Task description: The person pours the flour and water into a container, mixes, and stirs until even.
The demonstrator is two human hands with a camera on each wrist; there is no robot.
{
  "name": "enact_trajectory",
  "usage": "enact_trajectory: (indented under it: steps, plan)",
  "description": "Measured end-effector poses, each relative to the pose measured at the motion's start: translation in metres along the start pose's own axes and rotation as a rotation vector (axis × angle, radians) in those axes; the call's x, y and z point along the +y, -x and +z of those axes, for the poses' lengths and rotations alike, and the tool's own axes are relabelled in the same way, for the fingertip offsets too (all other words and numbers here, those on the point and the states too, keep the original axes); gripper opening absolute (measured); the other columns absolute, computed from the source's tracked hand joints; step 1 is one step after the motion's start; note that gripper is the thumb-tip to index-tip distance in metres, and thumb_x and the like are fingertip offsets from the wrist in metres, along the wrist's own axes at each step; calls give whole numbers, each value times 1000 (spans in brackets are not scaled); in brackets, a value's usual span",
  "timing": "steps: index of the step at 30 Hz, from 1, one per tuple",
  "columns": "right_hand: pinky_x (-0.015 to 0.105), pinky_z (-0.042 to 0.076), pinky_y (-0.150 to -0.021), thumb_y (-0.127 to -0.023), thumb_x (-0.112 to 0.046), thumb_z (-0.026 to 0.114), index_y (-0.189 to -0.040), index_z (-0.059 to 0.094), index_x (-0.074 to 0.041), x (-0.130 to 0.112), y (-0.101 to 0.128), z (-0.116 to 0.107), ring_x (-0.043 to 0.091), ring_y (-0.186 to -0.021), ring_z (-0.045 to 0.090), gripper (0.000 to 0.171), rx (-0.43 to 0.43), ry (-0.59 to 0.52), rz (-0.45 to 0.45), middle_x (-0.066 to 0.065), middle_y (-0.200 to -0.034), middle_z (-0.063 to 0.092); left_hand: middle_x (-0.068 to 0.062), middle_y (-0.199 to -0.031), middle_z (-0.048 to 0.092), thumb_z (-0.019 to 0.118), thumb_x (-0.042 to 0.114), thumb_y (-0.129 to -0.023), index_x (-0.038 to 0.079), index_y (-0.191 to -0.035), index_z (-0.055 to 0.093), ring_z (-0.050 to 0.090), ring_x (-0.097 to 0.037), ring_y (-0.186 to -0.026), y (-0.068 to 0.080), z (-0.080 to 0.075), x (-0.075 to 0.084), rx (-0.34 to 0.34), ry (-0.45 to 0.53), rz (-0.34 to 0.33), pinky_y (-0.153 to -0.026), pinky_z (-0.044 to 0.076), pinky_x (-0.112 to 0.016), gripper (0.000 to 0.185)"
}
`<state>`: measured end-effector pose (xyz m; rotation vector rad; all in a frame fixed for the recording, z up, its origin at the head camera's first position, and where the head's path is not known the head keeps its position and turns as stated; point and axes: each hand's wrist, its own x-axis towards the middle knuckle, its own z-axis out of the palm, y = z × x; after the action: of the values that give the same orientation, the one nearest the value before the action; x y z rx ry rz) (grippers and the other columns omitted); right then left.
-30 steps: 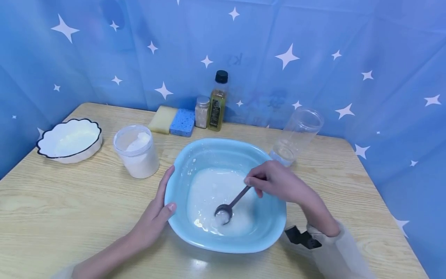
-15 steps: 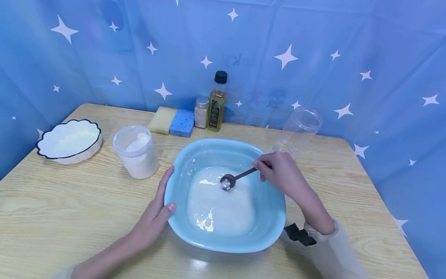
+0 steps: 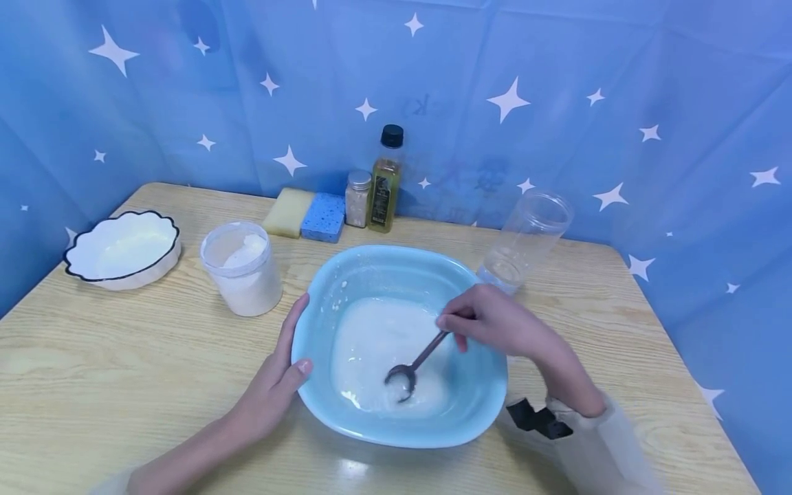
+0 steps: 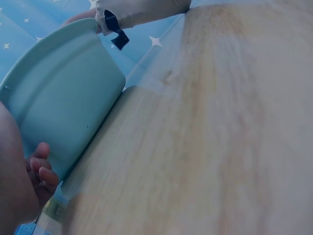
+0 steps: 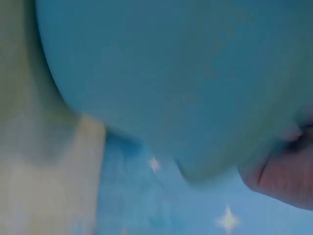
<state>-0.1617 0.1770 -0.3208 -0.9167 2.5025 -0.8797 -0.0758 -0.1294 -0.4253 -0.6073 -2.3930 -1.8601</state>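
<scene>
The dark metal spoon point(image 3: 427, 353) slants through the light-blue basin point(image 3: 402, 437), its long axis running from the right hand point(image 3: 495, 320) down and leftward toward the wearer. That hand's fingers pinch the end of the handle just inside the basin's right wall, so the spoon's bowl lies below and to the left of them, in the milky liquid point(image 3: 374, 330), a little on the near side of the middle. Whether it touches the bottom cannot be told. The left hand point(image 3: 272, 385) is well apart from the spoon, across the liquid: its thumb rests over the left rim and its fingers curl against the outer wall, gripping the basin on the worktop point(image 3: 619, 337). Of the two, the right hand is clearly nearer the spoon's bowl
</scene>
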Motion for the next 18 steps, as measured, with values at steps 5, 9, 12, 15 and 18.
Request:
enact_trajectory:
  steps: [5, 9, 12, 15, 18]
  plan:
    - [20, 29, -44, -93, -16, 56, -82, 70, -13, -8, -10, 19, 6, -41, 32, 19, 54, 0, -39, -8, -54, 57, 1, -155, 5, 38, 10, -96, 30, -150, 2, 31, -35, -130, 0, -1, -1, -15, 2, -3, -91, 45, -36, 68]
    - [22, 29, -44, -93, -16, 56, -82, 69, -12, -10, -7, 16, 7, -41, 31, 18, 125, 56, -22, -10, -54, 54, 2, -155, 5, 38, 10, -96, 30, -150, 1, 31, -34, -131, -1, -1, -1, -24, 0, -6, -93, 42, -35, 68]
    - [23, 27, -42, -93, -15, 57, -85, 70, -11, -10, -5, 12, 8, -40, 30, 16, 167, 79, 0, -10, -54, 54, 0, -155, 7, 38, 10, -96, 30, -150, 2, 34, -34, -129, 0, 0, -1, -20, -1, 0, -93, 42, -34, 69]
    - [23, 26, -41, -93, -15, 57, -85, 69, -12, -9, -4, 8, 8, -40, 29, 15, 201, 96, 16, -10, -54, 53, 1, -155, 8, 39, 9, -95, 30, -150, 2, 36, -33, -128, 0, 0, 0, -15, 1, -5, -93, 43, -33, 69]
    - [24, 26, -42, -93, -16, 57, -81, 68, -12, -9, -3, 4, 8, -41, 29, 17, 211, 104, 26, -7, -54, 53, 2, -155, 9, 39, 9, -95, 31, -150, 3, 37, -34, -127, 1, 0, 0, -7, 16, -20, -90, 45, -32, 69]
